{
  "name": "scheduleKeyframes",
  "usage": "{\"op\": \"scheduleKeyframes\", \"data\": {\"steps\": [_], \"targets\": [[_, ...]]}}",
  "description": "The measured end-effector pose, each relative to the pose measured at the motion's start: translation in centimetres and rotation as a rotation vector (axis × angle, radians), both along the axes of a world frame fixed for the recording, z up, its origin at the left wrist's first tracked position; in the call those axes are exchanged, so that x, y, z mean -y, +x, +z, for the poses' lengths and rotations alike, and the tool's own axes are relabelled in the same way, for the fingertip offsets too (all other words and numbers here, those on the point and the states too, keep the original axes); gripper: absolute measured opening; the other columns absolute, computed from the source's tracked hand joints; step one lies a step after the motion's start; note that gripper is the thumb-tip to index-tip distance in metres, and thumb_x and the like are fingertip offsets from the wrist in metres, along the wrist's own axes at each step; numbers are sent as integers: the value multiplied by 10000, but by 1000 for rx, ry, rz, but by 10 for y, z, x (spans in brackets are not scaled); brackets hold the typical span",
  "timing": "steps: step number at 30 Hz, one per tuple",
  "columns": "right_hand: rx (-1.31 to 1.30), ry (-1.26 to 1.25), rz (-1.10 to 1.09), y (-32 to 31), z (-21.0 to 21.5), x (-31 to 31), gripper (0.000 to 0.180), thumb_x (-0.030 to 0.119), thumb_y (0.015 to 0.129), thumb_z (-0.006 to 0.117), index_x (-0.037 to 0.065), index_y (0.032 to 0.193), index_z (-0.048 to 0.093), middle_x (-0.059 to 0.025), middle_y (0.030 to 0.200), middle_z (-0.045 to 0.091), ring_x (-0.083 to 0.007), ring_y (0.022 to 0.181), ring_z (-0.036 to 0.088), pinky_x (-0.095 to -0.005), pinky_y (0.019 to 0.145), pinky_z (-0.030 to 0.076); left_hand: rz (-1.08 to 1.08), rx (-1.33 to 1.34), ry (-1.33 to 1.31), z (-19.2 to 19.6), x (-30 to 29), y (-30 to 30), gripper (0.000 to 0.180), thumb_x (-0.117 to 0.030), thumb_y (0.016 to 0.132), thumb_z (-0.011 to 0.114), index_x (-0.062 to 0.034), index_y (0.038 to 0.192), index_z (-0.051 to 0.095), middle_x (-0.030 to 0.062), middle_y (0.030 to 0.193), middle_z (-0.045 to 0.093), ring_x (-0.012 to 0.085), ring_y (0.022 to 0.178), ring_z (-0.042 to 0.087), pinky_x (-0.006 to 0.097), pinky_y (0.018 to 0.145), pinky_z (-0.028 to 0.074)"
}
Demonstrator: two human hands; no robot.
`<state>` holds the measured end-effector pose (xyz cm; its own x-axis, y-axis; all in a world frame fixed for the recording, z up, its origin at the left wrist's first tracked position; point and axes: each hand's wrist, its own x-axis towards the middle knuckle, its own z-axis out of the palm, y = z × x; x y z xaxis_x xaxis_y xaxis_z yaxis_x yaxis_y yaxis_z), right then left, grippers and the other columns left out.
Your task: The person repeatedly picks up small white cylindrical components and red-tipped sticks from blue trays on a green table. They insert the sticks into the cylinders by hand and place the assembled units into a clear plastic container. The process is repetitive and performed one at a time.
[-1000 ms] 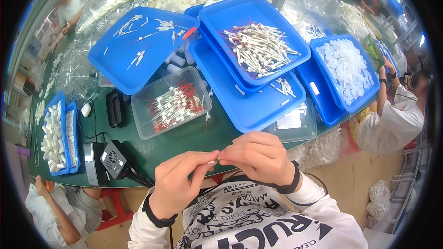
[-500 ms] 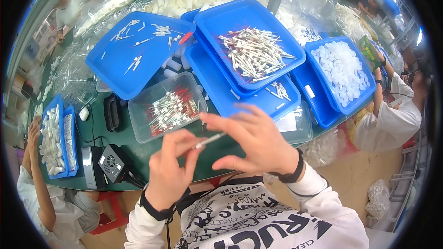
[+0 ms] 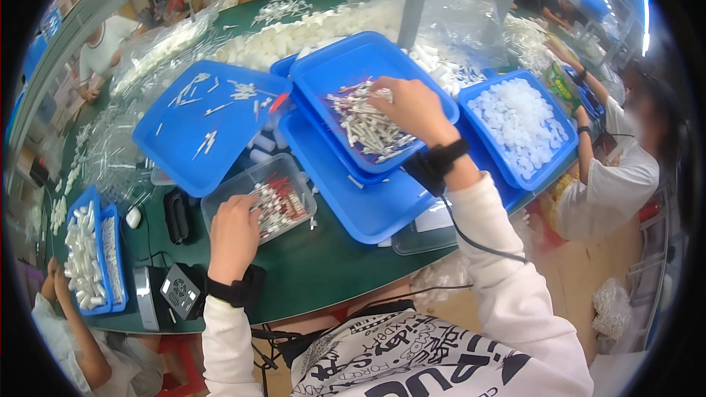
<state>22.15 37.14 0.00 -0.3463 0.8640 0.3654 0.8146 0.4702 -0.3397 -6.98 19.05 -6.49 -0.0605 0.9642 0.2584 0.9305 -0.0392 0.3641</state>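
Head view, left hand (image 3: 234,239): resting at the near edge of the clear plastic box (image 3: 259,204) of small red-and-white parts; fingers curled into the box, whether they clamp a part cannot be told.
Head view, right hand (image 3: 412,109): stretched out over the upper blue tray (image 3: 323,77), fingers bent down into the heap of white stick-like parts (image 3: 365,123); their grip is hidden by the back of the hand.
Change: a second ago both hands met close to the chest around one thin white part; they are now well apart, one at each container. Judged, that piece is finished with and each hand is fetching stock for another.
Surface (image 3: 323,265): dark green, carrying all trays.
Left blue tray (image 3: 184,140): tilted, a few scattered white parts.
Right blue tray (image 3: 507,169): filled with white caps (image 3: 521,123).
Far-left blue tray (image 3: 79,202): white tubes in rows, a small grey device (image 3: 180,290) beside it.
Other people: a sleeve at right, an arm at lower left.
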Motion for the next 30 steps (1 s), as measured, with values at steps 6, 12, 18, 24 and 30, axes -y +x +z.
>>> {"op": "scheduleKeyframes", "data": {"steps": [6, 12, 18, 24, 30], "targets": [[-42, 34, -105, 30, 17, 35, 238, 288, 844, 672, 75, 943, 706, -176, 740, 673, -365, 768, 669, -435, 689, 525, 158, -22, -51, 8, 4, 6, 118, -48, 726, 718, -46, 844, 705, 88, 866, 653, 292, 793, 630, 379, 694, 488], [116, -296, -67, 70, -22, 78, 169, 240, 740, 750, 93, 822, 752, -145, 782, 697, -324, 730, 671, -390, 676, 533, 169, -99, 148, 14, 10, 12, 98, -62, 758, 716, -56, 852, 686, 66, 817, 638, 283, 834, 612, 382, 770, 455], [17, -117, -100, 65, -68, 81, 45, 125, 742, 714, 103, 775, 736, -89, 782, 630, -300, 791, 647, -411, 694, 514, -70, 304, 342, 42, 31, 36, 133, 3, 870, 607, -3, 986, 671, 88, 754, 576, 188, 680, 566, 304, 628, 434], [-388, -239, 129, 33, -4, 139, 127, 74, 795, 729, 49, 896, 656, -75, 843, 688, -213, 737, 686, -301, 660, 526, -170, 531, 162, 72, 84, 66, 186, 68, 818, 649, -28, 959, 721, 54, 786, 574, 111, 626, 521, 239, 539, 389], [-761, -649, 639, -16, 1, 192, 178, 87, 872, 702, 33, 1041, 713, -75, 906, 707, -150, 790, 683, -259, 659, 538, -245, 494, 178, 76, 91, 74, 244, 39, 765, 750, -70, 983, 755, 53, 815, 579, 132, 592, 573, 258, 511, 448]]}}
